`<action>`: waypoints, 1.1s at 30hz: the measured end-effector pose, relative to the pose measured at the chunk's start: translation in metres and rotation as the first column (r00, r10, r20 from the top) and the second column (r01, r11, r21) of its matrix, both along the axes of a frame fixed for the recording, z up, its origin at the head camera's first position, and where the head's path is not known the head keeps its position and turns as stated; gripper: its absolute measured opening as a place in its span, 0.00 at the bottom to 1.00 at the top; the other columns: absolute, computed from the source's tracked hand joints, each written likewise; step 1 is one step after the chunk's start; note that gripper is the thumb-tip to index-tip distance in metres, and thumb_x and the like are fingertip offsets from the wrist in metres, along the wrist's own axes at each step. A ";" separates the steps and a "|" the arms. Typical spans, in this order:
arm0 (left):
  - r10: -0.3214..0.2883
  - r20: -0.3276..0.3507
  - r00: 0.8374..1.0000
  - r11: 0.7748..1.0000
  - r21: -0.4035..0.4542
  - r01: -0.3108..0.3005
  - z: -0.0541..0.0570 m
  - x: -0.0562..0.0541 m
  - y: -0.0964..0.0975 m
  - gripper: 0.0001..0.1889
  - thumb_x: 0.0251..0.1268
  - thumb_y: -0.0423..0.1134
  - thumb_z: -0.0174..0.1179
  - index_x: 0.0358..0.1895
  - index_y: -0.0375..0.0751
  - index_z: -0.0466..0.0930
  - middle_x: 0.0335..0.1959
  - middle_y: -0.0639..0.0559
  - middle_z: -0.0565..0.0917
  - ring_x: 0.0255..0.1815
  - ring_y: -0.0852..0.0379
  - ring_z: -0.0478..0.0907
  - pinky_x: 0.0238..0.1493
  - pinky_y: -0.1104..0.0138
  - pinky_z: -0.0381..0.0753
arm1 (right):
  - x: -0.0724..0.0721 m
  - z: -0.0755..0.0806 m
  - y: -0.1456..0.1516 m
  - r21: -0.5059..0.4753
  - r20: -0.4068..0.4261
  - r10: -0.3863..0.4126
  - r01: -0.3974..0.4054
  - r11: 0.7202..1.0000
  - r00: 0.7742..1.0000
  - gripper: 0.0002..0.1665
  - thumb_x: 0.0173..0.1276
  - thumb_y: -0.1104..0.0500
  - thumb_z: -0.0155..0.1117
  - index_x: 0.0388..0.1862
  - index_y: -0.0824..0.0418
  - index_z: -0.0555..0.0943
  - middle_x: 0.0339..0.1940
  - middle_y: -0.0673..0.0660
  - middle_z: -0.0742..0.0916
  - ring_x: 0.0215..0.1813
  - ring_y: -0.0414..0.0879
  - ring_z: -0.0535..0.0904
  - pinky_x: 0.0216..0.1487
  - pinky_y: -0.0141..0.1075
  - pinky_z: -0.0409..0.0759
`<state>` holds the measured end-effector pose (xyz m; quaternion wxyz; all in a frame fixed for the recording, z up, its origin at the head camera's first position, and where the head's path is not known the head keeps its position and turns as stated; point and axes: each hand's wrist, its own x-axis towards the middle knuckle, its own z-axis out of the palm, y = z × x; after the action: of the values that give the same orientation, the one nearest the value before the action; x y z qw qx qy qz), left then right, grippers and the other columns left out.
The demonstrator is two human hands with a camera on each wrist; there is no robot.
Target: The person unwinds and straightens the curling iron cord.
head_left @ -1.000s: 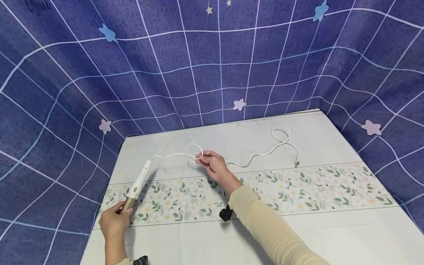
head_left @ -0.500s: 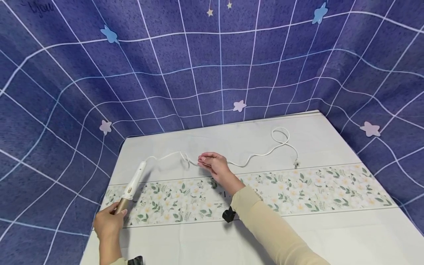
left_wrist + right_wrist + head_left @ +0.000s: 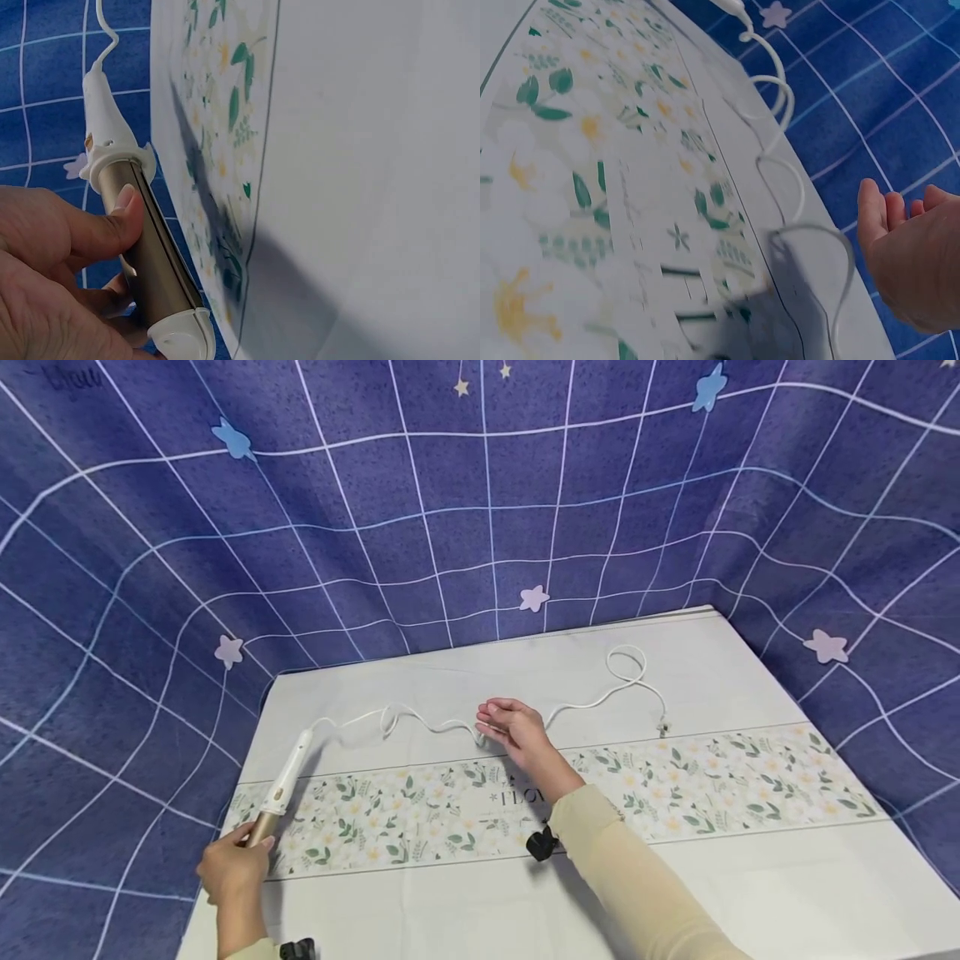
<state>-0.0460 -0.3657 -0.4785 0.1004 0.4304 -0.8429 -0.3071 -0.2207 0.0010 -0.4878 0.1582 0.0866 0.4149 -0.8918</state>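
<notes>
My left hand (image 3: 235,866) grips the gold barrel of a curling iron (image 3: 287,775) at the table's left side. The iron's white handle points away, with the cord coming out of its end. In the left wrist view the thumb lies along the barrel of the curling iron (image 3: 146,232). The white cord (image 3: 427,725) runs rightward in small loops across the table. Near its middle hovers my right hand (image 3: 519,732), fingers loosely extended and holding nothing. In the right wrist view the cord (image 3: 802,202) lies beside the right hand (image 3: 915,262), apart from its fingers.
A plug (image 3: 663,727) ends the cord at the right, past a larger loop. The white table cover (image 3: 675,893) has a floral band (image 3: 375,818) across it. A blue gridded curtain (image 3: 450,527) with stars encloses the back and sides.
My right hand has let go of the cord loop and moved right along it; the loop has dropped and loosened. My left hand has shifted slightly left and nearer with the curling iron.
</notes>
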 end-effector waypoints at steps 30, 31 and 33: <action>0.079 -0.075 0.994 0.997 -0.010 -0.080 -0.023 -0.003 -0.014 0.23 0.55 0.28 0.62 0.57 0.30 0.76 0.54 0.23 0.72 0.54 0.24 0.66 0.57 0.38 0.61 | 0.008 -0.011 0.084 -0.118 0.116 -0.202 0.216 0.969 0.972 0.12 0.72 0.71 0.52 0.52 0.68 0.72 0.46 0.63 0.81 0.62 0.58 0.73 0.63 0.46 0.72; 0.085 -0.070 0.994 0.996 -0.002 -0.085 -0.023 -0.003 -0.014 0.23 0.56 0.28 0.62 0.57 0.31 0.76 0.55 0.23 0.72 0.54 0.24 0.66 0.57 0.37 0.60 | 0.007 -0.011 0.087 -0.121 0.124 -0.212 0.227 0.966 0.969 0.11 0.72 0.71 0.51 0.51 0.68 0.71 0.45 0.62 0.81 0.61 0.58 0.73 0.63 0.46 0.71; 0.091 -0.057 0.994 0.996 0.010 -0.090 -0.022 -0.005 -0.015 0.23 0.57 0.29 0.61 0.58 0.33 0.76 0.56 0.23 0.71 0.56 0.23 0.65 0.57 0.34 0.58 | 0.006 -0.011 0.093 -0.115 0.140 -0.233 0.250 0.961 0.962 0.11 0.72 0.71 0.51 0.51 0.68 0.71 0.45 0.62 0.81 0.61 0.58 0.73 0.63 0.46 0.71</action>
<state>-0.0508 -0.3806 -0.5008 0.1368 0.4594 -0.8181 -0.3178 -0.2147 0.0941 -0.4989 0.0792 0.1816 0.3306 -0.9227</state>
